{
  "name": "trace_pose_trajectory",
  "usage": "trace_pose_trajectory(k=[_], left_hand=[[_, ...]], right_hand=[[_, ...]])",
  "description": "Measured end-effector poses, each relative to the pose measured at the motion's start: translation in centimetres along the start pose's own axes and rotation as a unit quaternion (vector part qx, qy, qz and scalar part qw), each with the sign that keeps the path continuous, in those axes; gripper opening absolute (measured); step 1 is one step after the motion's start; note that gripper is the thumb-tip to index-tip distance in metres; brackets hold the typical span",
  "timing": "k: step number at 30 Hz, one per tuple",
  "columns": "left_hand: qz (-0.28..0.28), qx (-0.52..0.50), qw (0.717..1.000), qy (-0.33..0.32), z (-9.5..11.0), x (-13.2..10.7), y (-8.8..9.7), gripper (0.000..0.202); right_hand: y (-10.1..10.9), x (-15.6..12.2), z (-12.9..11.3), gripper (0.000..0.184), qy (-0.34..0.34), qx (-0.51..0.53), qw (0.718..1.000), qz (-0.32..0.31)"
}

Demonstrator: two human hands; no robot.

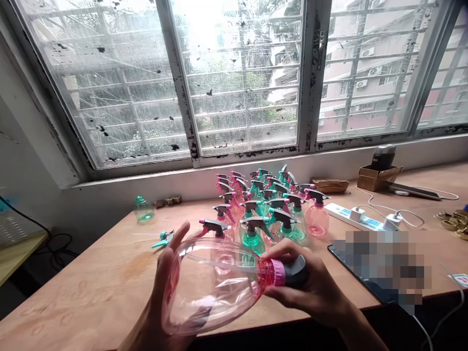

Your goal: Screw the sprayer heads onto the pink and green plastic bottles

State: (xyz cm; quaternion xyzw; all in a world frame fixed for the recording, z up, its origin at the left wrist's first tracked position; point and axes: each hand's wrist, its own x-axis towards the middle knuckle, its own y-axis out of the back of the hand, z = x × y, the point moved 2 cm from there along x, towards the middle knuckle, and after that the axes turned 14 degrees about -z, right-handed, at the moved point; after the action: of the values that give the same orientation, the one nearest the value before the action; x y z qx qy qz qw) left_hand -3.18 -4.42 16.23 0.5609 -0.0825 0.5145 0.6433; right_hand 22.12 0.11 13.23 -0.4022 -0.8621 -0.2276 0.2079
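A clear pink spray bottle (219, 292) lies sideways in the air between my hands, close to the camera. My left hand (161, 287) supports its rounded base, the thumb up along the side. At the neck, my right hand (310, 285) is closed around the pink collar and dark grey spray head (295, 272). A thin tube shows through the bottle wall. Behind it stands a group of pink and green spray bottles (252, 239) with trigger heads. Farther left are a loose teal spray head (164, 239) and a green bottle (144, 210) with no trigger head.
A white power strip (356, 218) with plugs and cables sits right of the bottles. Nearer lies a dark tablet or phone (360, 275), partly blurred. A cardboard box (378, 176) holds a dark cylinder by the window. The wooden table (73, 302) ends at its front edge.
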Motion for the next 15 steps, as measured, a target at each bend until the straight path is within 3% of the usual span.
trace_pose_trajectory(k=[9,15], left_hand=[[0.009,-0.018,0.997,0.071,0.2,-0.2,-0.5,0.102],[-0.010,-0.020,0.999,0.024,-1.3,-0.7,0.7,0.109]], right_hand=[[0.2,0.0,0.2,0.031,0.004,-0.007,1.000,-0.001],[0.2,0.1,0.1,0.033,0.000,-0.001,1.000,0.000]])
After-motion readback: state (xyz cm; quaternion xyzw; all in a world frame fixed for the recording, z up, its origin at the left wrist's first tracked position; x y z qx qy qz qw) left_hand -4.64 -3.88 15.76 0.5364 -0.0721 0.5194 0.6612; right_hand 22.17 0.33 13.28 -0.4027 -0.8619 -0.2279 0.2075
